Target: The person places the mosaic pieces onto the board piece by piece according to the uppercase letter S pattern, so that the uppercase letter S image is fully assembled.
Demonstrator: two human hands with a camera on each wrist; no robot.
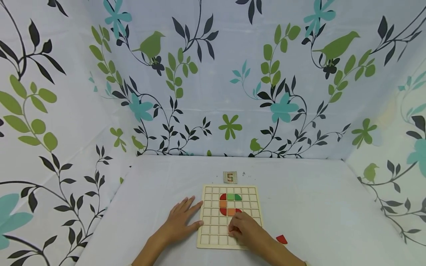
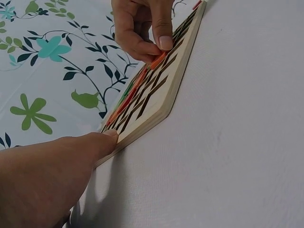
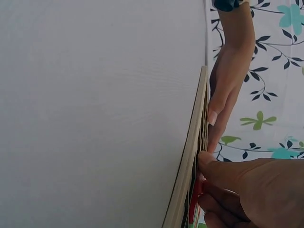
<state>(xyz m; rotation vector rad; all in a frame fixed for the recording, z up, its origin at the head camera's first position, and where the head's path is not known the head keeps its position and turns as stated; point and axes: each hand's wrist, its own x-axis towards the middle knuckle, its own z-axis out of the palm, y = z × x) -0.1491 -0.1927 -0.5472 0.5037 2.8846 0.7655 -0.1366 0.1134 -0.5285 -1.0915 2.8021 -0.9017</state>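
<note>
A square wooden grid board (image 1: pixel 213 240) lies flat on the white table. Red, orange and green tiles (image 1: pixel 223 211) sit in its upper cells, forming a curved outline. My left hand (image 1: pixel 179 221) rests on the table with fingers spread, thumb and fingertips touching the board's left edge. Over the lower middle of the board, my right hand (image 1: pixel 244 231) pinches a small red-orange tile (image 2: pixel 158 60) between thumb and fingers. The fingers mostly cover this tile in the head view. To the right of the board lies a loose red tile (image 1: pixel 281 239) with a curved side.
Behind the board is a small square card (image 1: pixel 230 177) marked with what looks like a 5. White cloth covers the table (image 1: pixel 309 199). Patterned curtain (image 1: pixel 213 92) with leaves and birds stands behind and along both sides.
</note>
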